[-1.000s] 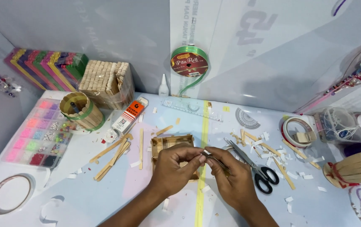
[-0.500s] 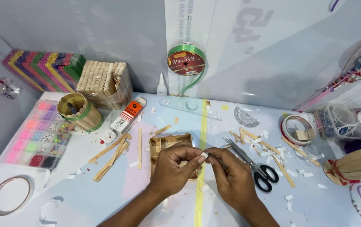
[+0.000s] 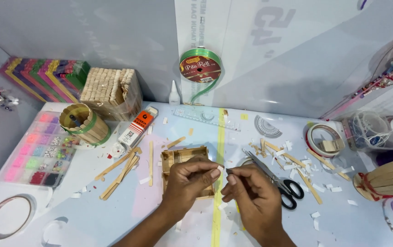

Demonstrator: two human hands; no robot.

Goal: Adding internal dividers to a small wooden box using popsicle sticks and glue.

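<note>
My left hand (image 3: 188, 183) and my right hand (image 3: 246, 192) meet at their fingertips over the table, pinching a tiny white piece (image 3: 221, 169) between them. Under my left hand lies a small open box of wooden sticks (image 3: 181, 158), partly hidden by the hand. Black-handled scissors (image 3: 278, 180) lie just right of my right hand. Loose wooden sticks (image 3: 121, 170) lie to the left of the box.
An orange glue tube (image 3: 137, 127), a stick-built cup (image 3: 84, 123) and a bead tray (image 3: 38, 148) sit at the left. A green ribbon spool (image 3: 200, 65) hangs on the back wall. Tape rolls (image 3: 322, 139), another stick cup (image 3: 386, 179) and white scraps are at the right.
My hands have stayed together over the stick box, with small finger movements on the white piece. The view has shifted slightly.
</note>
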